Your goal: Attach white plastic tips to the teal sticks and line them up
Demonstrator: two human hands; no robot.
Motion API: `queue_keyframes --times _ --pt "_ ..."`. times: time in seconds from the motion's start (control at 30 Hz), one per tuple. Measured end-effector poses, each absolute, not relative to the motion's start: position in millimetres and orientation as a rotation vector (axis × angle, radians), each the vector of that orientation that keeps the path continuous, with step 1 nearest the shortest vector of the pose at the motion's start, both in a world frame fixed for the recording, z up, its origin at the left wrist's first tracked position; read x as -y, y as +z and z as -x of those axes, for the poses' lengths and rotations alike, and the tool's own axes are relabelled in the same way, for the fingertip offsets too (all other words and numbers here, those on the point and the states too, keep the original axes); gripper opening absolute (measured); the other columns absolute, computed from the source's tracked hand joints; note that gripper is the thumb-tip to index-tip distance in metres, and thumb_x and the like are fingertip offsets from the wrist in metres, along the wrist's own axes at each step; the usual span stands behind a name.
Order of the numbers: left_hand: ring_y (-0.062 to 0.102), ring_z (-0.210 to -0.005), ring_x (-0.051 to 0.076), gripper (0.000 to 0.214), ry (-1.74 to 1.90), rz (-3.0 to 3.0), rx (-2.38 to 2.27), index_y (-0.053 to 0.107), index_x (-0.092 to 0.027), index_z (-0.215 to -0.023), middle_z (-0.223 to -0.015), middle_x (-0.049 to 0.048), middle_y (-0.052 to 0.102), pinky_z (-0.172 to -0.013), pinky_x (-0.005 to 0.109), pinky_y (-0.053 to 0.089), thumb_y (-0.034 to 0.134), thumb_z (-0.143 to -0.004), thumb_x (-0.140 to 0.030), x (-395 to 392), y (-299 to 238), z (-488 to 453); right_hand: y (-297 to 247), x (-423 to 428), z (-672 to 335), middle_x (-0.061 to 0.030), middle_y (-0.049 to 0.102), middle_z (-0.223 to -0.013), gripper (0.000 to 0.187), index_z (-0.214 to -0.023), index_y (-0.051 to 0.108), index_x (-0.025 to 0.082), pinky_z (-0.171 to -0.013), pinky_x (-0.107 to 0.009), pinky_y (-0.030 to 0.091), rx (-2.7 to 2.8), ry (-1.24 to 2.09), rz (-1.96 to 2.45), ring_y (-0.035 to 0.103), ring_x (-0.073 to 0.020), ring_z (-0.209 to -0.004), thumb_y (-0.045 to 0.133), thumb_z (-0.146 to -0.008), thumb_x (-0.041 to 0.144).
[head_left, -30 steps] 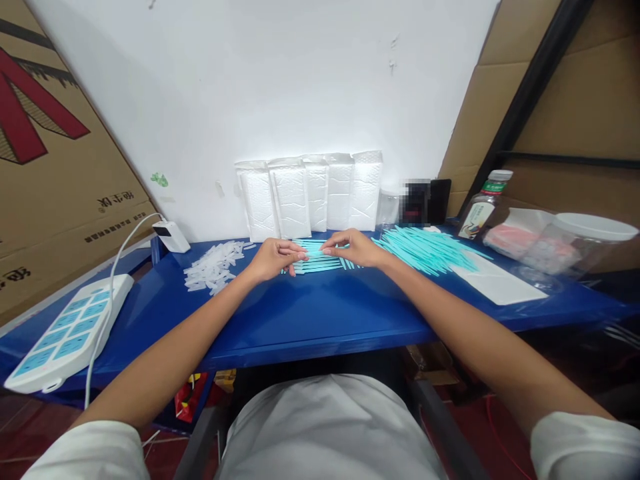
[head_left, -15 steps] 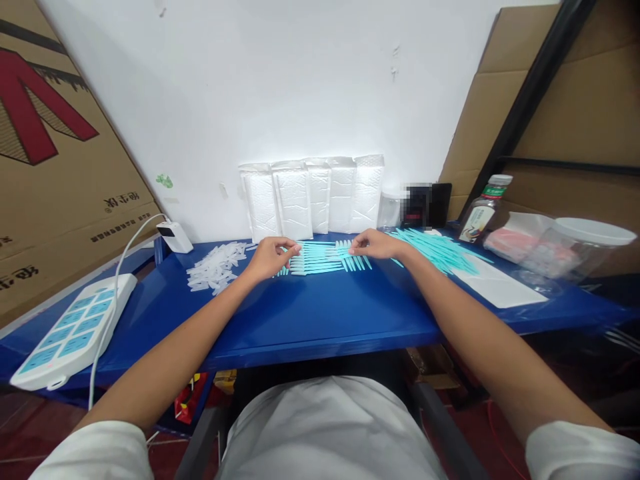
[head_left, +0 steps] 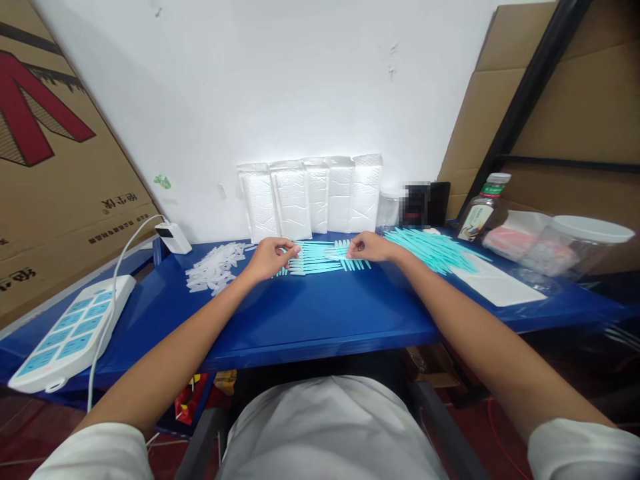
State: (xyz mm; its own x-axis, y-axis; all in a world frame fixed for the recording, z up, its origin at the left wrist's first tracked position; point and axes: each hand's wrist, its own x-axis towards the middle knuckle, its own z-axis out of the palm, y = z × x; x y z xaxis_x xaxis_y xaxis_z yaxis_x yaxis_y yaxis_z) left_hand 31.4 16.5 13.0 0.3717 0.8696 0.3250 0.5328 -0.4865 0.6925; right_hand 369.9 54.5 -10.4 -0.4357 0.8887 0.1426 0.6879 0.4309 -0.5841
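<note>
My left hand [head_left: 270, 259] is closed in a pinch at the left end of a row of slim turquoise sticks [head_left: 317, 267]. Whatever lies between its thumb and forefinger is too small to make out. My right hand [head_left: 371, 247] pinches a turquoise stick whose pale end points left, above the right part of the row. Under and beside that hand, more turquoise sticks with pale, translucent ends [head_left: 345, 245] lie crosswise, fanned out. Further sticks poke out below my left hand. A heap of small translucent caps [head_left: 213, 267] is left of my left hand.
A large heap of turquoise sticks [head_left: 433, 250] lies to the right, partly over a white sheet [head_left: 500, 283]. White padded envelopes [head_left: 310, 200] lean on the wall. A bottle [head_left: 483, 210], a clear lidded tub [head_left: 575, 250], and a power strip [head_left: 75, 333] with cable sit on the blue table [head_left: 320, 320].
Both hands keep nearly the same place and pinch. The whole view has shifted very slightly; the sticks and caps show no clear movement.
</note>
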Motion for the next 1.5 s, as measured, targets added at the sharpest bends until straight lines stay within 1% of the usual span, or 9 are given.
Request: queue_keyframes --times 0.23,0.37,0.47,0.6,0.67,0.9,1.03,1.33,1.5 --pt "0.064 -0.053 0.017 0.051 0.931 -2.157 -1.213 0.076 -0.014 -0.090 -0.064 0.0058 0.071 -0.053 0.026 0.047 0.068 -0.089 -0.065 -14.8 14.4 -31.7 -17.1 -60.7 -369.3 -0.0038 0.069 -0.077 0.037 -0.082 0.080 0.016 -0.063 -0.028 0.039 2.305 0.448 1.302 0.053 -0.0153 -0.069 0.075 -0.076 0.052" --pt "0.064 -0.055 0.017 0.051 0.928 -2.171 -1.209 0.077 -0.014 -0.091 -0.076 0.0080 0.076 -0.054 0.027 0.046 0.067 -0.089 -0.065 -16.4 12.8 -30.8 -17.2 -60.7 -368.6 -0.0037 0.069 -0.077 0.036 -0.081 0.078 0.016 -0.063 -0.028 0.038 2.305 0.424 1.323 0.053 -0.0155 -0.069 0.075 -0.077 0.051" --pt "0.063 -0.063 0.016 0.046 0.936 -2.294 -1.189 0.080 -0.016 -0.092 -0.084 0.0070 0.077 -0.059 0.027 0.045 0.070 -0.089 -0.061 -19.4 8.6 -29.4 -16.3 -59.0 -368.0 -0.0039 0.069 -0.077 0.034 -0.081 0.078 0.016 -0.063 -0.028 0.038 2.301 0.409 1.339 0.054 -0.0157 -0.069 0.075 -0.077 0.049" --pt "0.052 -0.062 0.014 0.039 0.873 -2.485 -1.117 0.081 -0.018 -0.088 -0.070 0.0018 0.068 -0.060 0.027 0.038 0.075 -0.087 -0.056 -17.4 4.8 -32.1 -16.0 -57.6 -367.2 -0.0039 0.069 -0.077 0.030 -0.080 0.077 0.016 -0.063 -0.027 0.039 2.297 0.399 1.349 0.056 -0.0161 -0.071 0.074 -0.079 0.046" --pt "0.051 -0.062 0.014 0.037 0.802 -2.561 -1.041 0.082 -0.018 -0.088 -0.068 0.0011 0.064 -0.061 0.027 0.037 0.074 -0.089 -0.054 -12.8 4.1 -36.4 -16.0 -57.3 -366.6 -0.0039 0.069 -0.077 0.029 -0.079 0.076 0.016 -0.063 -0.026 0.039 2.294 0.399 1.364 0.057 -0.0162 -0.072 0.074 -0.080 0.044" --pt "0.058 -0.077 0.020 0.044 0.510 -2.778 -0.856 0.082 -0.026 -0.120 -0.084 0.0062 0.064 -0.068 0.030 0.039 0.049 -0.106 -0.052 1.1 -3.7 -52.3 -14.7 -55.6 -363.8 -0.0034 0.069 -0.072 0.025 -0.076 0.074 0.015 -0.061 -0.026 0.039 2.299 0.366 1.437 0.059 -0.0160 -0.068 0.074 -0.082 0.040" --pt "0.058 -0.079 0.021 0.047 0.446 -2.794 -0.924 0.077 -0.026 -0.132 -0.085 0.0063 0.063 -0.069 0.031 0.039 0.048 -0.107 -0.054 1.5 -8.9 -53.2 -13.7 -53.4 -362.7 -0.0030 0.069 -0.069 0.025 -0.075 0.073 0.016 -0.058 -0.026 0.039 2.278 0.407 1.471 0.059 -0.0157 -0.064 0.074 -0.082 0.040" --pt "0.059 -0.076 0.020 0.050 0.435 -2.794 -0.970 0.076 -0.025 -0.133 -0.083 0.0053 0.065 -0.069 0.032 0.040 0.049 -0.105 -0.057 1.6 -10.6 -54.1 -11.3 -50.7 -359.5 -0.0024 0.070 -0.069 0.025 -0.074 0.073 0.016 -0.060 -0.026 0.039 2.260 0.364 1.454 0.057 -0.0146 -0.064 0.074 -0.082 0.039" --pt "0.059 -0.076 0.020 0.048 0.443 -2.777 -0.956 0.077 -0.026 -0.130 -0.083 0.0057 0.066 -0.069 0.032 0.040 0.049 -0.105 -0.055 1.6 -8.9 -54.0 -0.9 -49.8 -368.1 -0.0041 0.072 -0.075 0.025 -0.080 0.077 0.015 -0.062 -0.026 0.039 2.188 0.266 1.517 0.059 -0.0153 -0.068 0.073 -0.085 0.039"
